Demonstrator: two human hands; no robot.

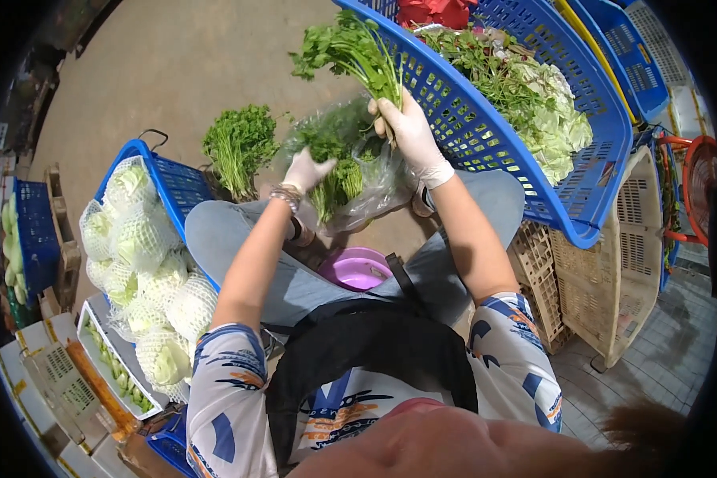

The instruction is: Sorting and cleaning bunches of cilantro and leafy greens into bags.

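Note:
My right hand (409, 134), in a thin white glove, is closed around the stems of a bunch of coriander-like greens (350, 54). Its leaves spread up and to the left, beside the big blue basket. My left hand (306, 170), gloved too, has its thumb apart from its fingers. It is over more of the same greens (344, 179) at the mouth of a clear plastic bag (374, 197) on the floor between my legs. Left of the bag, a thick bundle of greens (239, 150) rests on the floor.
At right, the large blue basket (486, 131) holds loose leaves and a red bag (436, 12). On my left, another blue basket (185, 187) holds cabbages (131, 239) in white foam nets. A purple basin (356, 268) lies between my legs. Beige crates (585, 271) stand at right.

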